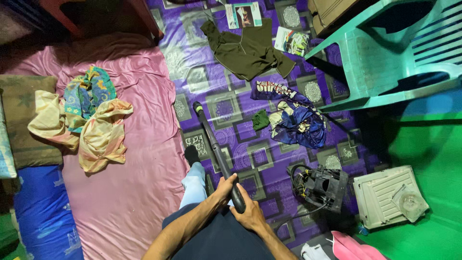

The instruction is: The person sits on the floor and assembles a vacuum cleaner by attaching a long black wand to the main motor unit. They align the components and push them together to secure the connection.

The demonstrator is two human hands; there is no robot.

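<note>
Purple patterned floor mat (231,103) lay beside the pink mattress (130,159) as I held a long black rigid pole (214,144), both my left hand (224,188) and right hand (250,214) closed around its thick lower grip; it looked light, stiff, best held there.

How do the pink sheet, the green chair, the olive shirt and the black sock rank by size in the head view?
1. pink sheet
2. green chair, nearer the camera, so unsure
3. olive shirt
4. black sock
</note>
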